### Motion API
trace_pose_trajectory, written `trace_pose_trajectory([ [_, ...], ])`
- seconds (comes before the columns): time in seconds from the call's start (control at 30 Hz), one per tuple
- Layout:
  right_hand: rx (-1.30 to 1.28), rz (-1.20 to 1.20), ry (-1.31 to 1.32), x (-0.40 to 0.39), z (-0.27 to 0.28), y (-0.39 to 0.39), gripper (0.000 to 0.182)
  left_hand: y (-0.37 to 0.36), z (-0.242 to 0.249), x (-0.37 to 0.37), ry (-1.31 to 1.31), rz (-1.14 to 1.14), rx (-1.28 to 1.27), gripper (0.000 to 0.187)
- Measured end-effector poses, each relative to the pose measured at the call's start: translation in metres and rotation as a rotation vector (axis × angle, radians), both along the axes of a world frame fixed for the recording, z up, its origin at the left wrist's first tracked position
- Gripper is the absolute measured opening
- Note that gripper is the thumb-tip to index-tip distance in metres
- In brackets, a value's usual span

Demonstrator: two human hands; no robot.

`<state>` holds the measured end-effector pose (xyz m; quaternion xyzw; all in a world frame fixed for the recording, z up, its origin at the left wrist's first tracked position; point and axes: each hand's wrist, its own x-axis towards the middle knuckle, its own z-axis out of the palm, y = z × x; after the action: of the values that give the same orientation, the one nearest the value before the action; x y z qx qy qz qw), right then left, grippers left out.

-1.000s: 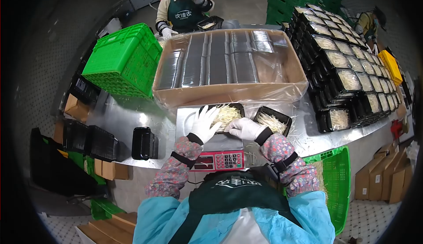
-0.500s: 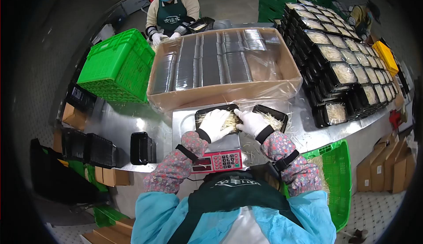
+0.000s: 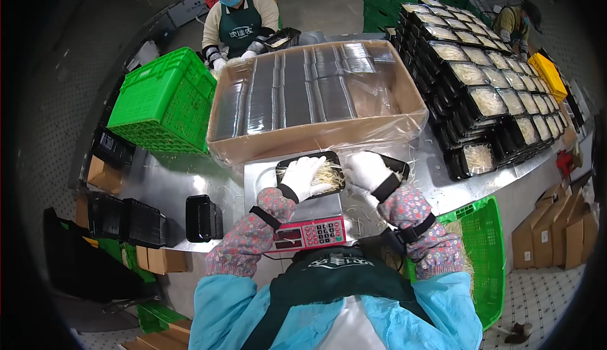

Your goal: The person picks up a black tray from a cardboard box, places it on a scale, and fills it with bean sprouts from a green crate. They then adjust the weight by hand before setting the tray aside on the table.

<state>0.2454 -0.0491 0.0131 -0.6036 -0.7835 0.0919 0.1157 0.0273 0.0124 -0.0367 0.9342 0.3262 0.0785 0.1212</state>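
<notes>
**A:** Where's your tray (image 3: 329,174)?

**B:** On the scale (image 3: 308,218), twelve o'clock from your chest, heaped with sprouts (image 3: 330,175). Your left hand (image 3: 302,176) lies flat and open on the heap, fingers spread. Your right hand (image 3: 367,170) sits at one o'clock, palm down over the second tray (image 3: 397,163); I can't tell whether it's closed on anything.

**A:** How will they handle?

**B:** Light, soft, springy and easily snapped, I'd judge. Press gently; lift the thin tray by its rim. Both wrists are bent down, forearms angled inward.

**A:** Beyond?

**B:** The carton (image 3: 316,136) of lids at twelve, filled stacks (image 3: 487,97) at two.
</notes>
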Motion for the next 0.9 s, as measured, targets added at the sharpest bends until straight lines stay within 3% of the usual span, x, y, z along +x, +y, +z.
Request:
trace_pose_trajectory([
  [0.2, 0.101, -0.262, 0.333, 0.075, -0.02, -0.021, 0.02, -0.011, 0.03, -0.024, -0.262, 0.101, -0.114, 0.086],
  [0.23, 0.084, -0.267, 0.232, 0.089, -0.037, -0.024, 0.016, -0.011, 0.034, -0.032, -0.33, 0.147, -0.119, 0.083],
  [0.27, 0.013, -0.237, -0.039, 0.107, -0.061, -0.024, 0.018, -0.008, 0.026, -0.04, -0.425, 0.205, -0.081, 0.08],
  [0.33, -0.238, -0.349, -0.326, 0.113, -0.079, -0.026, 0.022, -0.007, 0.016, -0.05, -0.415, 0.313, 0.054, 0.078],
  [0.37, -0.17, -0.359, -0.256, 0.109, -0.088, -0.02, 0.032, -0.008, 0.012, -0.048, -0.391, 0.311, 0.103, 0.077],
  [0.43, 0.169, -0.216, -0.017, 0.065, -0.05, -0.014, 0.03, -0.017, 0.001, -0.033, -0.298, 0.298, 0.092, 0.076],
  [0.53, 0.206, 0.015, 0.611, -0.009, -0.033, 0.006, 0.046, -0.03, -0.004, -0.006, -0.101, 0.277, 0.075, 0.076],
  [0.57, 0.246, 0.062, 0.588, -0.033, -0.043, 0.012, 0.047, -0.031, -0.007, -0.004, -0.075, 0.296, 0.08, 0.074],
  [0.6, -0.036, 0.0, 0.6, -0.054, -0.044, 0.016, 0.053, -0.03, -0.012, -0.003, -0.049, 0.315, 0.083, 0.072],
  [0.67, -0.128, -0.059, 0.323, -0.081, -0.086, 0.025, 0.075, -0.02, -0.035, -0.007, -0.04, 0.294, 0.09, 0.071],
  [0.73, -0.219, -0.037, 0.351, -0.09, -0.079, 0.024, 0.08, -0.017, -0.031, -0.017, -0.032, 0.267, 0.134, 0.07],
  [0.8, -0.21, -0.003, 0.346, -0.088, -0.064, 0.021, 0.076, -0.021, -0.017, -0.037, -0.109, 0.199, -0.001, 0.07],
  [0.87, -0.414, 0.187, 0.678, -0.074, -0.015, 0.018, 0.067, -0.027, -0.002, -0.059, -0.162, 0.207, -0.074, 0.067],
  [0.9, -0.055, 0.198, 0.776, -0.071, -0.036, 0.027, 0.056, -0.03, 0.003, -0.07, -0.146, 0.225, -0.048, 0.067],
])
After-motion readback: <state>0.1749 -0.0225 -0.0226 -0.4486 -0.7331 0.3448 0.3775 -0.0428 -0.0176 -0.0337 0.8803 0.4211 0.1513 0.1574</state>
